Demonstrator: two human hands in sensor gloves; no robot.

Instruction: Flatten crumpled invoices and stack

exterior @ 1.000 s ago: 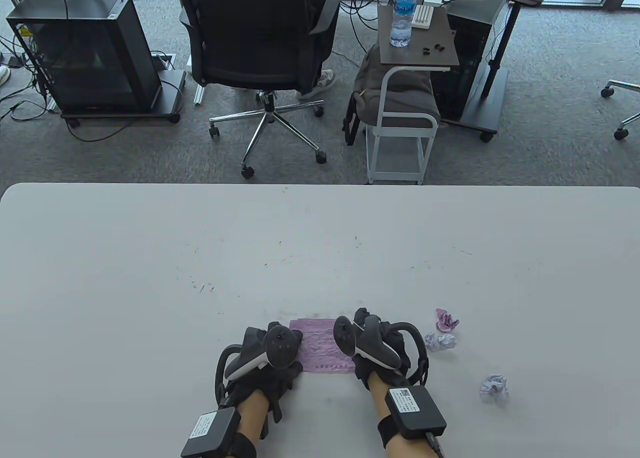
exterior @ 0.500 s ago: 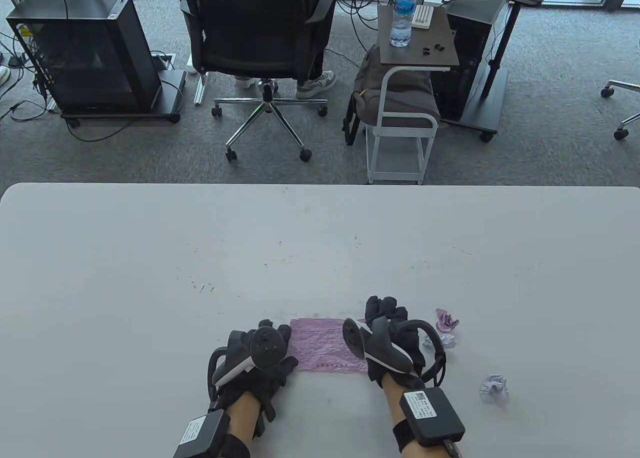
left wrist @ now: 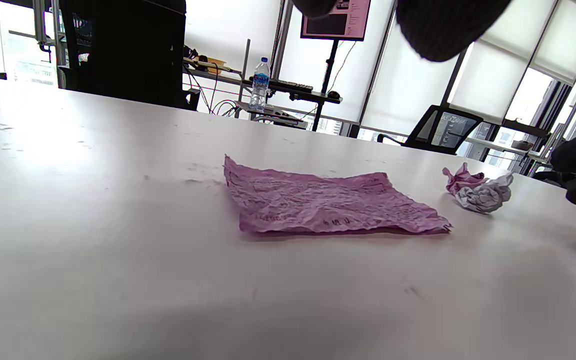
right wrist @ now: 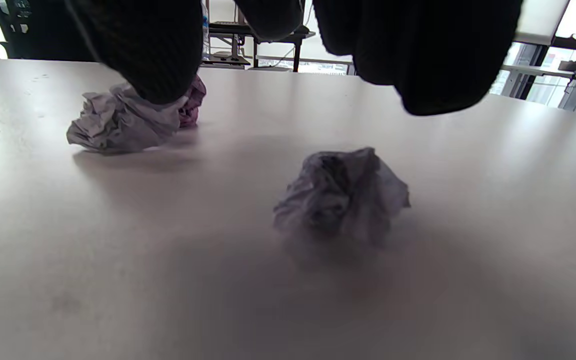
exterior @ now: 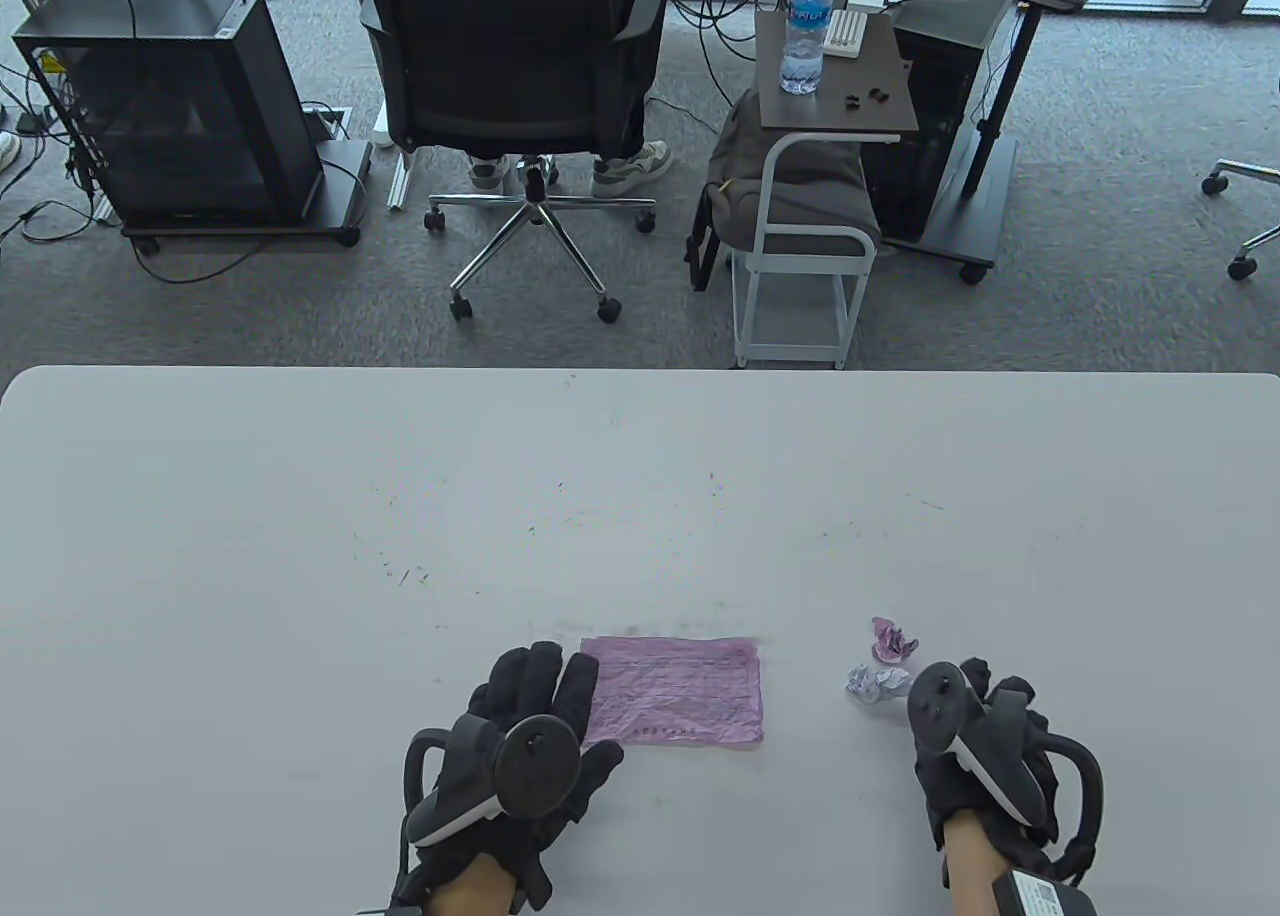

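A flattened pink invoice [exterior: 672, 691] lies on the white table [exterior: 300, 556] near its front edge; it also shows wrinkled but flat in the left wrist view [left wrist: 328, 202]. My left hand [exterior: 540, 681] is open with fingers spread at the sheet's left edge. My right hand [exterior: 990, 701] is open to the right, its fingers [right wrist: 418, 50] hanging above a crumpled lavender ball [right wrist: 343, 195] without gripping it. That ball is hidden under the hand in the table view. A crumpled white ball [exterior: 872, 684] and a crumpled pink ball [exterior: 892, 640] lie together left of the right hand.
Beyond the table's far edge stand an office chair [exterior: 520, 66], a small side table with a water bottle [exterior: 803, 26], and a black cabinet [exterior: 170, 106].
My right hand has left the pink sheet and moved right and nearer, over the lavender ball. My left hand has slid back toward the sheet's left edge, so the whole sheet now shows.
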